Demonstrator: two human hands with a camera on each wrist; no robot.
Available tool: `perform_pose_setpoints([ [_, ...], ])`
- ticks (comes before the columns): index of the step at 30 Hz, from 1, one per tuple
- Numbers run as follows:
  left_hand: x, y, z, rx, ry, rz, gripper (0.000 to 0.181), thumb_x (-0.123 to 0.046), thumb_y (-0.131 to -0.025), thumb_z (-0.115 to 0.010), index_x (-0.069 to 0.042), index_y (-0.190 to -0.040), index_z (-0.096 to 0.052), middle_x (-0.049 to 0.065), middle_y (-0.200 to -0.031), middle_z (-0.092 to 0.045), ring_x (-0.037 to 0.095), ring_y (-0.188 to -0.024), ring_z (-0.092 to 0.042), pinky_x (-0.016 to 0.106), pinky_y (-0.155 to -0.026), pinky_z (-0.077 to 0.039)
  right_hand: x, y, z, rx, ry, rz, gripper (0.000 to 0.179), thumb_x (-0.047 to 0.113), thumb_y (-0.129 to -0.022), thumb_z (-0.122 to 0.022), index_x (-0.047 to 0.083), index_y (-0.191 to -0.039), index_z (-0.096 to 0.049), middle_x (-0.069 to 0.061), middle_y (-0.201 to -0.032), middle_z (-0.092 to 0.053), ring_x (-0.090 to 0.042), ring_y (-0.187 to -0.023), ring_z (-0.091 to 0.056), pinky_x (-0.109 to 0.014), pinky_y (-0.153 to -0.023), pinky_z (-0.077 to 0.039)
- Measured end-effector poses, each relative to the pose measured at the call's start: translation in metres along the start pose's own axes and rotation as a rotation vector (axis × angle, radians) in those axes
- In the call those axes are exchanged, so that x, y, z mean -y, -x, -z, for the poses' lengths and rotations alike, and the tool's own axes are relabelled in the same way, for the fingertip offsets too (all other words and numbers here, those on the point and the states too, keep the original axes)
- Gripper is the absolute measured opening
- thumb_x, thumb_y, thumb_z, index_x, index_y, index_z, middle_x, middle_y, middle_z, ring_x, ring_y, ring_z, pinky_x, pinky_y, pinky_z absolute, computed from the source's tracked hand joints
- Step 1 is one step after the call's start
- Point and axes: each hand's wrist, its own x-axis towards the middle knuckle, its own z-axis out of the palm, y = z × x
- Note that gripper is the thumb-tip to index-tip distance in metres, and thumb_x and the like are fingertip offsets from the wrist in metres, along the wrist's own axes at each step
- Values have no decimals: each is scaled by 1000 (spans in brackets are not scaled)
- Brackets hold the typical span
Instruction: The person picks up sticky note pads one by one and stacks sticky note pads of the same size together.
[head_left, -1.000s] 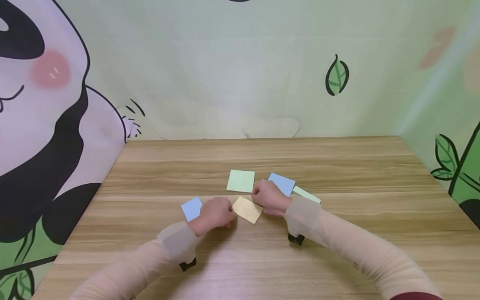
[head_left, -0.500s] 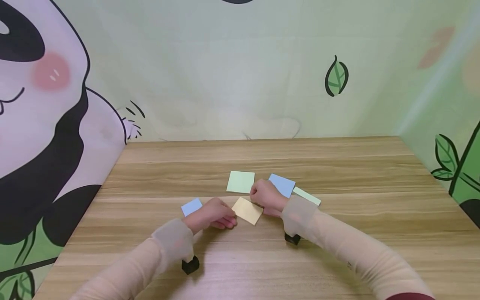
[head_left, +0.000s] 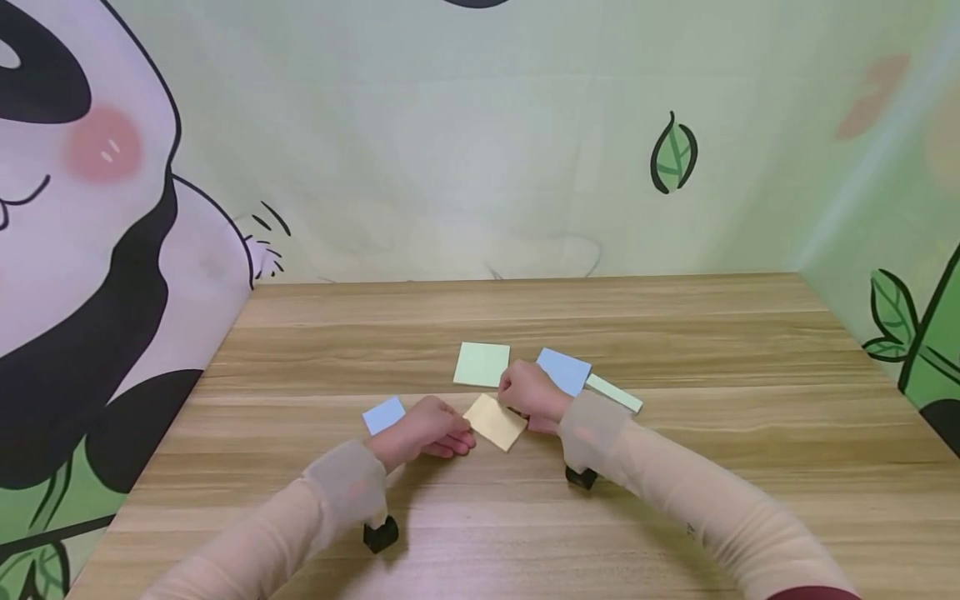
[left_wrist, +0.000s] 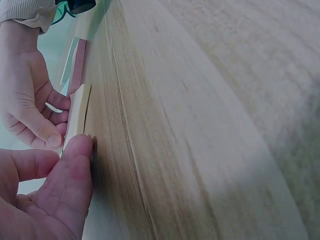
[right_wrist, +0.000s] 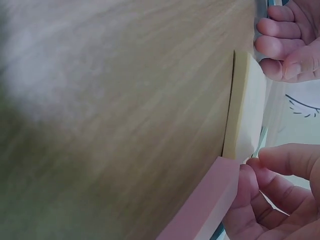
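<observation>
A yellow sticky note pad [head_left: 495,422] lies on the table between both hands. My left hand [head_left: 426,429] pinches its left corner between thumb and fingertips; the left wrist view shows those fingertips at the near end of the pad [left_wrist: 77,111]. From the other side, my right hand [head_left: 532,392] pinches the pad's upper right edge, its fingers curled. A pink sticky note pad [right_wrist: 202,202] lies right beside the right hand, touching or nearly touching the yellow one. The right hand hides most of it in the head view.
A light green pad [head_left: 482,364] lies behind the yellow one. A blue pad [head_left: 564,371] and a pale green strip [head_left: 613,393] are beyond the right hand. Another blue pad [head_left: 384,414] sits left of the left hand, partly covered. The wooden table [head_left: 480,533] meets a printed backdrop.
My left hand has rolled so its lower fingers show, and its wrist has dropped slightly, covering more of the left blue pad. The right hand has shifted slightly left; the pads hardly move.
</observation>
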Motion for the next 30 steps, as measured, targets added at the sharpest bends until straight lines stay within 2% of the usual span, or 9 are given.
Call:
perform_pose_setpoints([
  [2,0,0,0,-3,-1,-3,16,-9,-86,-49,2,-86,-60,0,-64,-63,7,-55,-57,22,-53,-47,-12,-10,-7,-1,6,27,14,5,-75,-52,8,-65,-61,-1,-54,-51,-9,-40,-42,-22,-41,-34],
  [6,0,-1,0,-9,-2,-7,16,-10,-86,-49,2,-87,-59,1,-65,-64,7,-55,-58,22,-54,-48,-14,-12,-9,16,-1,1,14,4,-75,-51,8,-64,-60,-1,-52,-50,-9,-37,-43,-22,-38,-36],
  [9,-1,-1,-1,-16,-9,-13,16,-10,-86,-48,2,-88,-59,1,-67,-65,7,-55,-58,23,-54,-47,3,2,0,31,-24,-49,13,4,-77,-52,5,-67,-61,-2,-49,-49,-10,-37,-44,-21,-39,-38],
  [10,-1,-1,-1,-19,-13,-15,16,-10,-86,-48,2,-88,-59,2,-67,-65,7,-55,-58,23,-54,-47,8,7,3,21,-24,-39,13,4,-78,-52,4,-68,-61,-2,-48,-48,-9,-37,-44,-20,-38,-37],
  [16,-2,-1,-2,-30,-30,-31,16,-10,-86,-49,2,-88,-60,3,-69,-66,7,-56,-57,24,-54,-48,15,17,5,7,-29,-52,13,4,-80,-52,4,-70,-60,0,-46,-46,-7,-37,-42,-16,-37,-35],
  [20,-2,-2,-2,-30,-41,-29,16,-10,-85,-48,1,-88,-60,2,-69,-65,8,-57,-57,25,-55,-48,12,14,3,4,-68,-83,13,3,-79,-52,4,-69,-59,-2,-47,-49,-8,-36,-44,-17,-36,-36],
  [25,-3,-3,-2,-61,-67,-36,15,-10,-85,-49,2,-91,-57,5,-74,-63,11,-61,-56,25,-57,-48,11,12,0,-53,-115,-115,11,3,-77,-52,4,-69,-60,-1,-46,-48,-8,-35,-43,-17,-36,-37],
  [30,-3,-4,-4,-100,-32,-51,12,-7,-85,-50,2,-92,-51,9,-76,-63,11,-59,-56,25,-56,-49,12,11,-3,-104,-243,-209,9,2,-78,-52,2,-74,-60,-3,-50,-50,-9,-36,-44,-18,-37,-39],
])
